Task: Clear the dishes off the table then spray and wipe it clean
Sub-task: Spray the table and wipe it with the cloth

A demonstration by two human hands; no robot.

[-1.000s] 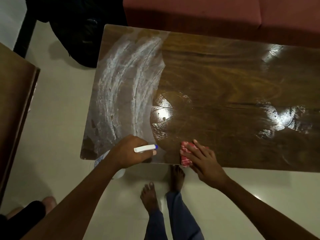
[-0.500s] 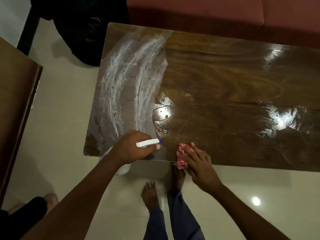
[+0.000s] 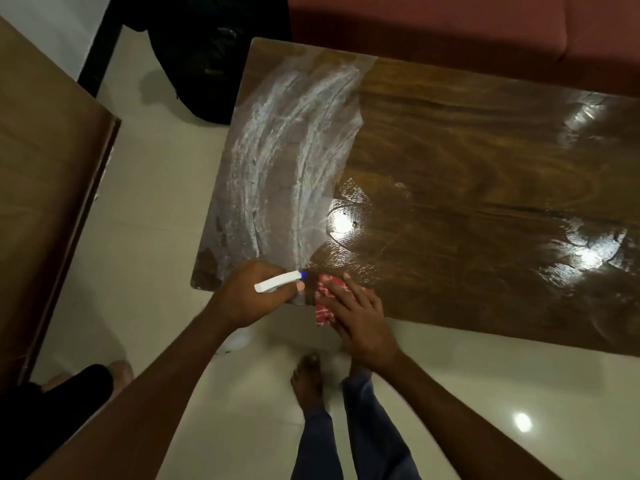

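Note:
The dark wooden table (image 3: 467,174) fills the upper right, glossy and wet on the right, with white streaky smears across its left part. My left hand (image 3: 249,296) grips a white spray bottle (image 3: 277,282) with a blue nozzle tip, held at the table's near left edge; the bottle's body hangs below the edge, mostly hidden by my hand. My right hand (image 3: 356,313) presses flat with straight fingers on a red and white cloth (image 3: 325,299) at the near edge, beside the nozzle. No dishes are on the table.
A red sofa (image 3: 450,26) runs along the table's far side. A black bag (image 3: 214,57) lies on the pale floor at the far left. Brown wooden furniture (image 3: 45,188) stands at the left. My bare feet (image 3: 308,379) are under the near edge; another person's foot (image 3: 117,370) shows lower left.
My right hand has slid the cloth slightly left along the near edge toward the spray nozzle. The left hand keeps its grip on the bottle in about the same spot.

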